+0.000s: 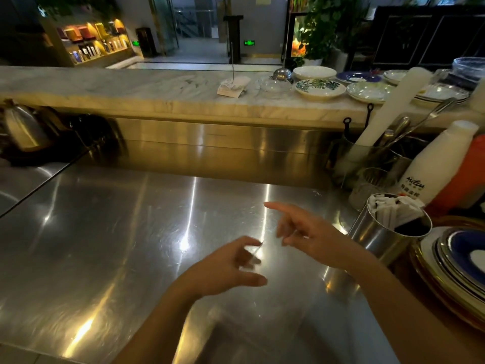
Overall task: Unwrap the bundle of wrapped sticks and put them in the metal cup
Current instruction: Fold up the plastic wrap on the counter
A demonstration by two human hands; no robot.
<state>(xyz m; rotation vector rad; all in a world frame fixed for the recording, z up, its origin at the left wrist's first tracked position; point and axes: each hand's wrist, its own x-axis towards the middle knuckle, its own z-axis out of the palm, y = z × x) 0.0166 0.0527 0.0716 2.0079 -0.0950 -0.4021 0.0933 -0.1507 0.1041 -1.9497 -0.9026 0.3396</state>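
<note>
My left hand (231, 269) pinches something thin and clear, maybe wrapping; my right hand (307, 232) is loose, empty. Sticks (393, 208) fill the cup (378, 235); I should discard this carefully.

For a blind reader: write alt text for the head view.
Two bare hands, left hand and right hand, hover over a steel counter; the left fingers pinch something thin. At right, a metal cup holds wrapped sticks.

Steel bench (105, 232) gleaming under the lights; white bottle (435, 164) upright at right, stacked plates (456, 261) near the edge, more plates (320, 88) along the marble counter (118, 85) behind, kettle (23, 127) far left.
</note>
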